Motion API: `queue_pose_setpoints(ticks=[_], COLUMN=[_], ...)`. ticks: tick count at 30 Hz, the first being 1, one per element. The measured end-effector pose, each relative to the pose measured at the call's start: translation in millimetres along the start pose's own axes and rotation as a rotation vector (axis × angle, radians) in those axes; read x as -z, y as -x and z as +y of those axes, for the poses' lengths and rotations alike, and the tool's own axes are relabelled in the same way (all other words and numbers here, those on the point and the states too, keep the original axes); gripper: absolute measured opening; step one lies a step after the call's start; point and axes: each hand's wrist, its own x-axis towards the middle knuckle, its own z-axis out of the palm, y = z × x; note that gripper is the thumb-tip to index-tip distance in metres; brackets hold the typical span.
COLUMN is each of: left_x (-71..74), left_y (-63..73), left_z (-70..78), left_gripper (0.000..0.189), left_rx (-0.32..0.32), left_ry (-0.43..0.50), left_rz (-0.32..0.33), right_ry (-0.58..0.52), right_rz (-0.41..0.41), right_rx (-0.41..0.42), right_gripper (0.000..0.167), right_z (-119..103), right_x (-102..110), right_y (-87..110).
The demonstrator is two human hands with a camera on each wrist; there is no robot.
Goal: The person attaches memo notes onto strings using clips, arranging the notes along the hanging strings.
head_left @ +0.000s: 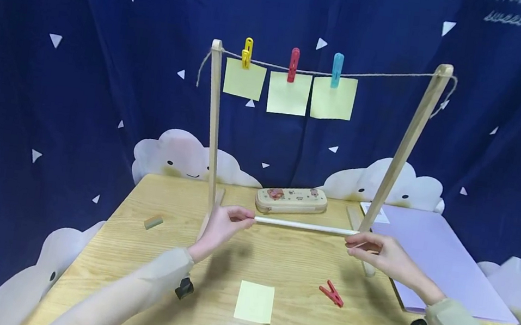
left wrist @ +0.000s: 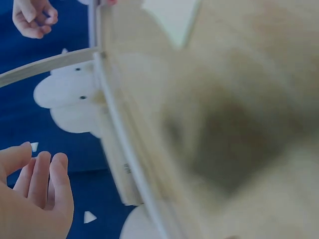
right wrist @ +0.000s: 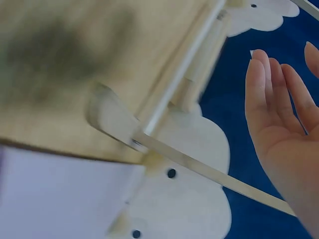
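Held left hand [head_left: 224,228] and right hand [head_left: 379,252] loosely open, empty, near the slim white rod [head_left: 304,226] between wooden posts [head_left: 214,112]. Seemed mid-pegging; likely needed to lift the square yellow paper note [head_left: 254,302] and red plastic clothespin [head_left: 333,295] from the wooden desk [head_left: 122,254].

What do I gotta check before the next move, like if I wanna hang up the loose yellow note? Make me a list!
1. Room on the thin beige string: ok, a bare stretch lies right of the light-blue plastic clip.
2. Loose square pale-yellow paper note within view: ok, on the table, unclipped.
3. Spare red plastic clip: ok, on the table, gripping nothing.
4. Hands free: ok, the wrist views show the left hand and right hand holding nothing.
5. Clip and note together: not ok, they lie apart.
6. Straight white rod firmly fixed: cannot tell by looking.
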Motion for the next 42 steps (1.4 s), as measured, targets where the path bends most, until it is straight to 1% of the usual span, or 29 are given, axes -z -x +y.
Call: queue_pose_setpoints(ticks=[2, 5, 10, 14, 19, 23, 27, 31, 35, 37, 42], left_x=[-0.9, -2.4, -1.5, -0.3, -2.2, -6.4, -9.2, -9.9, -10.3, -10.7, -11.7], left_y=[6.5, 16.6, 31.6, 41.6, 53.6, 61.4, 66.1, 68.4, 69.4, 70.0, 72.0], left_z=[-6.5, -17.7, -31.9, -39.1, -46.6, -50.0, -49.2, -46.5, -44.9, -44.9, -45.6], left_gripper=[0.013, 0.014, 0.014, 0.017, 0.015, 0.018, 0.024, 0.025, 0.024, 0.024, 0.021], left_rx=[0.017, 0.028, 0.021, 0.041, 0.085, 0.079, 0.044, -0.004, -0.045, -0.048, -0.023], left_ry=[-0.010, -0.044, -0.103, -0.121, -0.117, -0.115, -0.146, -0.223, -0.289, -0.304, -0.304], left_rz=[-0.029, -0.076, -0.152, -0.222, -0.317, -0.366, -0.385, -0.385, -0.382, -0.384, -0.394], right_ry=[-0.014, -0.034, -0.074, -0.098, -0.116, -0.114, -0.115, -0.115, -0.109, -0.100, -0.094], right_rz=[-0.009, -0.018, -0.046, -0.071, -0.090, -0.096, -0.095, -0.079, -0.080, -0.088, -0.099], right_rx=[-0.033, -0.049, -0.029, -0.042, -0.090, -0.108, -0.121, -0.142, -0.143, -0.144, -0.165], right_gripper=[0.022, 0.023, 0.026, 0.030, 0.033, 0.033, 0.032, 0.031, 0.031, 0.031, 0.032], right_z=[5, 11, 19, 23, 27, 30, 33, 35, 35, 35, 35], right_x=[-8, -20, -35, -42, -46, -48, -52, -56, -60, -61, -63], right_y=[4.8, 11.8, 20.5, 25.9, 32.2, 35.7, 38.4, 39.0, 37.5, 37.0, 37.8])
